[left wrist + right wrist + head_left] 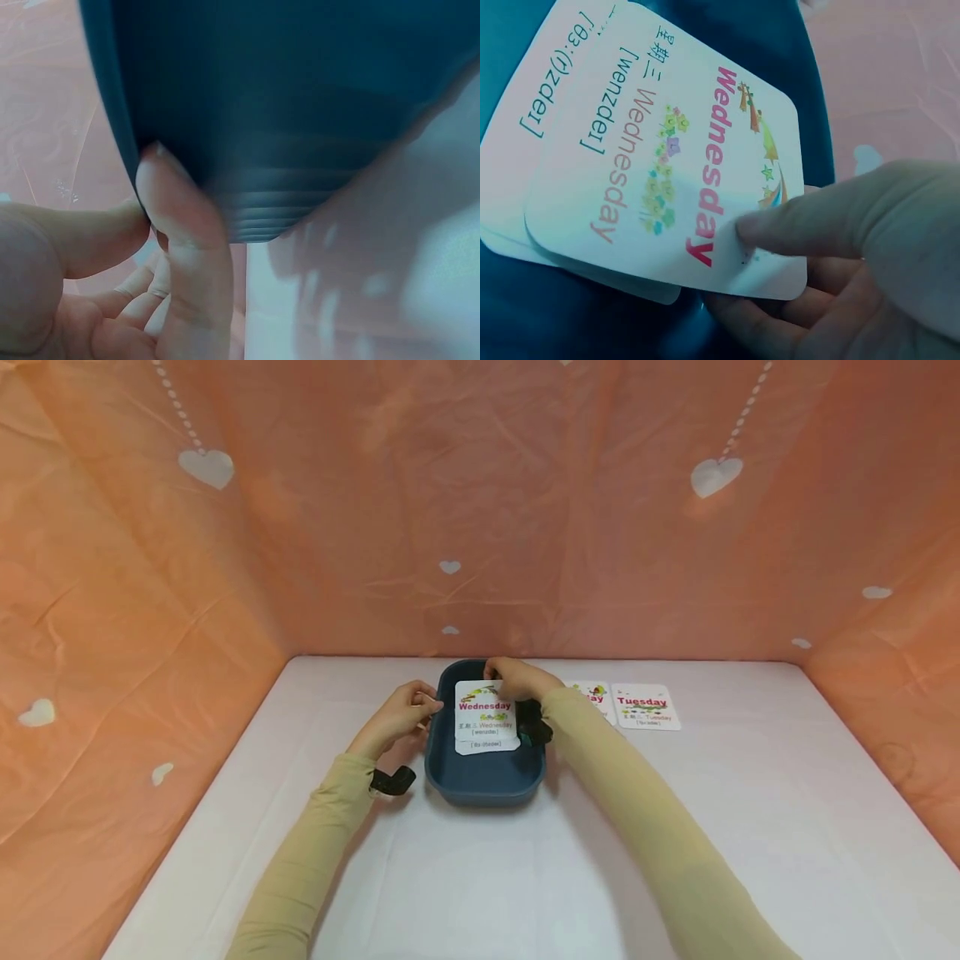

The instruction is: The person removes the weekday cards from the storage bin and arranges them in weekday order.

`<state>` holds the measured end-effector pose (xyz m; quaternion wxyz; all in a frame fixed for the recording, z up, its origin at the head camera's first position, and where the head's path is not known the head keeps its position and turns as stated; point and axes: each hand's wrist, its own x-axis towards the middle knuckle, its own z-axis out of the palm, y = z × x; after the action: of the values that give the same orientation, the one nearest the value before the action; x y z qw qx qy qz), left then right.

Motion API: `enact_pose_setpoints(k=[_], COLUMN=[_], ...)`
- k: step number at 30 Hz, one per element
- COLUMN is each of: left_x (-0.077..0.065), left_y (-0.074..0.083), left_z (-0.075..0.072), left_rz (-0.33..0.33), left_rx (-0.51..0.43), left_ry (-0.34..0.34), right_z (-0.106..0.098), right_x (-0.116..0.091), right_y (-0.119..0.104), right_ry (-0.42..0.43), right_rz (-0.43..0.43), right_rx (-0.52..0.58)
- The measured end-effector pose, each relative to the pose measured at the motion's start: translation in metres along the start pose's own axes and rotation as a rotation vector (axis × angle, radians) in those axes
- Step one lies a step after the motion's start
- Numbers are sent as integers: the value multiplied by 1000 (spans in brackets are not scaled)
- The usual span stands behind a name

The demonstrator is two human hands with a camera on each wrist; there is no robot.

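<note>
A dark blue rectangular box (pixel 480 785) with rounded corners stands on the table. My left hand (pixel 396 720) pinches its left rim between thumb and finger; the left wrist view shows the box's outer wall (pixel 285 97) close up. Inside the box, my right hand (pixel 525 680) holds a white "Wednesday" card (pixel 480 710) by its far edge. In the right wrist view the thumb lies on the front of that card (pixel 667 172) and the other fingers are behind it. More cards (pixel 525 150) lie under it, their faces mostly covered.
A "Tuesday" card (pixel 647 707) lies on the white table (pixel 480 893) right of the box. Beside it is another card (pixel 600 695), partly hidden by my right sleeve (pixel 637 810). An orange curtain (pixel 480 502) with white hearts rises behind the table.
</note>
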<state>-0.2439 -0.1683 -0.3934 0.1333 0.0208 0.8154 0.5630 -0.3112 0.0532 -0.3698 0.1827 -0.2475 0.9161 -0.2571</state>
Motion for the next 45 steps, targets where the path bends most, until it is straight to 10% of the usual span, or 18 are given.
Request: enact_pose_setpoints(k=[17,33,45], left_x=[1,3,5], left_y=[0,0,0], left_z=[1,0,1], left_rz=[10,14,28], left_rx=[-9,5,0], left_ry=[3,8,-6], right_z=[-12,-18,-30], right_x=[-15,-30,-51], right_y=[11,27,39], right_ry=[124,235,279], right_rz=[-100,-39,-31], right_rx=[198,637,732])
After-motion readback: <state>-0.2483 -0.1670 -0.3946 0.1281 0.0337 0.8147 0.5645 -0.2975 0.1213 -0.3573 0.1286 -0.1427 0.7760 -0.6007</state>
